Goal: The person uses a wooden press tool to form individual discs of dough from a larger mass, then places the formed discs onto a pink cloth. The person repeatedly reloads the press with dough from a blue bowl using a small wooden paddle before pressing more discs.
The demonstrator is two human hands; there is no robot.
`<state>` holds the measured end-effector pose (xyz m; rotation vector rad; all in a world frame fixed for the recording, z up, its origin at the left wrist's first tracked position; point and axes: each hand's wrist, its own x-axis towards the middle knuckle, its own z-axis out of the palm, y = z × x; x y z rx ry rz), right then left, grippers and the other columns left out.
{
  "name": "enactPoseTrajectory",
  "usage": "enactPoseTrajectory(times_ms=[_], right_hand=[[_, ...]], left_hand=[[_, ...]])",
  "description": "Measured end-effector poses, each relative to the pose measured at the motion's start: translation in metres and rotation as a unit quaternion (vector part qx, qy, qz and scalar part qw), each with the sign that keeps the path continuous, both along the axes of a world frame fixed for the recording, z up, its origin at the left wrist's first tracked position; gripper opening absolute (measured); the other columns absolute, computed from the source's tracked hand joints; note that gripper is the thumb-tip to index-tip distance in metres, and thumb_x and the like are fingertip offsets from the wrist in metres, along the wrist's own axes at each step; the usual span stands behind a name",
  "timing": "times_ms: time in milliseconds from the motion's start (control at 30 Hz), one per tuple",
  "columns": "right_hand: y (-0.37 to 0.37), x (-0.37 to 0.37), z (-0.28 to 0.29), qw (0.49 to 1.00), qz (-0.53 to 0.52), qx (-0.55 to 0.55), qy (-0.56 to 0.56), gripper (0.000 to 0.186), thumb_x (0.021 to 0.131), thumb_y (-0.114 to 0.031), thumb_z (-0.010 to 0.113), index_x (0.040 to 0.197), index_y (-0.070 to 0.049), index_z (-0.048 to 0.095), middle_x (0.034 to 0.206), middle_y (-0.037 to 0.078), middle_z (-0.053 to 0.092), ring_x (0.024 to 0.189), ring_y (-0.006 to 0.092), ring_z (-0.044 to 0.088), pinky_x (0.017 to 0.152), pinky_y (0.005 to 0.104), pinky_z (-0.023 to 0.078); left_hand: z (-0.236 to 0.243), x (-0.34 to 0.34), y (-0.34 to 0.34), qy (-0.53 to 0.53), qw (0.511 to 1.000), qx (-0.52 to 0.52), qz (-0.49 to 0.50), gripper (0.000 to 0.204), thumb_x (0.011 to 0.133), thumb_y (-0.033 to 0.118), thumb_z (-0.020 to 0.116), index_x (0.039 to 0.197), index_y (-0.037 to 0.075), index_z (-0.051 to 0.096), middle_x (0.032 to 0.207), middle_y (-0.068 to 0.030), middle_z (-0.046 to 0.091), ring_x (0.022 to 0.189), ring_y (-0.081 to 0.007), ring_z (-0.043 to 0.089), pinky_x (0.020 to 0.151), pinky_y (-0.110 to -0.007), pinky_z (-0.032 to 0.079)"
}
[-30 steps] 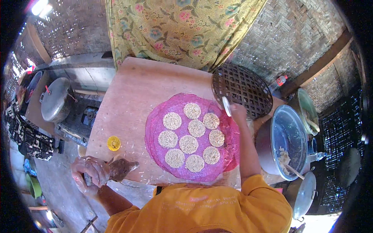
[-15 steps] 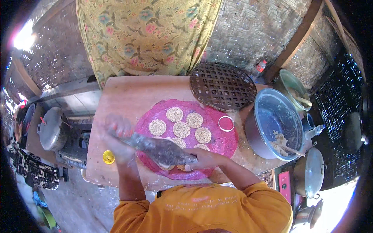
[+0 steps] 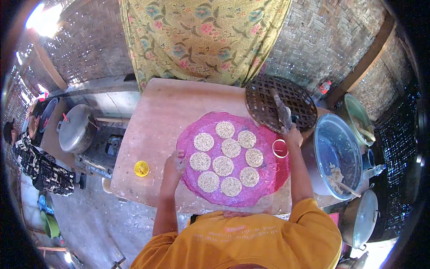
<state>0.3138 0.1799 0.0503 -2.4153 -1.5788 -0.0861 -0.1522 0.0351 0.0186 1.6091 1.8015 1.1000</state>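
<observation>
On the table point(image 3: 188, 95) lies a round pink plastic sheet point(image 3: 192, 134), bearing several flat discs point(image 3: 223, 166) of thin, pale, noodle-like strands. My right hand point(image 3: 293, 134) grips a dark grey, elongated piping bag point(image 3: 283, 111), stretched over the round woven rack point(image 3: 262, 101) at the back right. At the sheet's left edge is my left hand point(image 3: 174, 165), with its fingers stretched toward the sheet and nothing visible in them. A white ring point(image 3: 280, 148) rests on the right part of the sheet, close to my right forearm.
A large blue basin point(image 3: 317, 148) with pale dough point(image 3: 335, 177) and a stick stands right, beside a green basin point(image 3: 354, 105) and a metal pot point(image 3: 360, 219). Left on the table sits a small yellow dish point(image 3: 141, 168). A person in patterned clothing point(image 3: 45, 161) is far left, near a lidded pot point(image 3: 77, 127).
The piping bag has gone from above the discs, between both hands, to the woven rack in my right hand. My left hand has let go of it and come down beside the sheet.
</observation>
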Motion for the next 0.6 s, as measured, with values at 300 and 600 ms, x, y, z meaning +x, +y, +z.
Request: enactPoseTrajectory(times_ms=[300,600], right_hand=[[-0.040,-0.053,-0.028,0.950,0.252,0.072,0.171,0.022,0.082,-0.026,0.059,0.088,-0.004,0.061,0.087,0.018,0.062,0.081,0.0363,0.061,0.072,0.0461,0.047],[-0.078,-0.039,-0.043,0.943,0.275,-0.119,0.146,0.029,0.085,-0.028,0.049,0.089,-0.003,0.063,0.085,0.024,0.062,0.081,0.0388,0.061,0.071,0.0479,0.046]], left_hand=[[0.017,0.012,0.010,0.039,0.997,-0.073,0.005,0.023,0.083,0.020,0.059,0.090,-0.001,0.064,0.076,-0.0184,0.065,0.072,-0.0331,0.065,0.065,-0.039,0.049],[0.009,0.018,0.021,0.105,0.992,-0.073,0.018,0.025,0.085,0.026,0.057,0.085,0.001,0.064,0.075,-0.0203,0.063,0.071,-0.0378,0.061,0.064,-0.044,0.046]])
